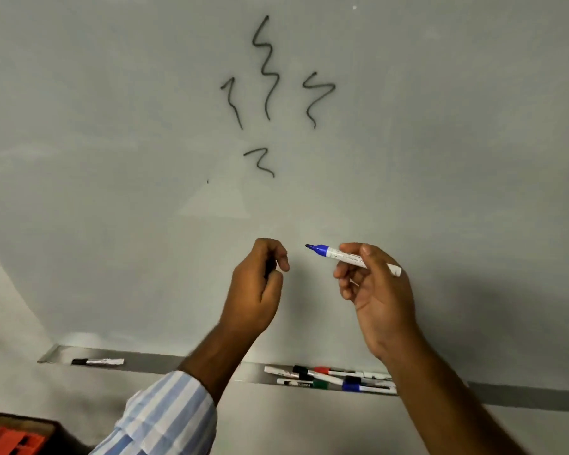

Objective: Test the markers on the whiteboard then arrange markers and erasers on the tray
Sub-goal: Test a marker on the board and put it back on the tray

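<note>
Uncapped blue marker [349,256] held before the whiteboard [112,126], centre frame.
Right hand [373,284] pinches its barrel, tip pointing left beyond the fingers; left hand [258,284] curls round a dark cap [270,267]. More markers [329,379] lie on the tray [178,364] below.

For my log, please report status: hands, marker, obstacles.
Right hand holds uncapped blue marker, tip off the whiteboard. Left hand grips a dark cap. Nothing in the way.

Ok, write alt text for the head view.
The right hand holds an uncapped blue-tipped white marker near a grey whiteboard bearing four dark squiggles; the left hand grips something dark. More markers lie in the metal tray below.
</note>
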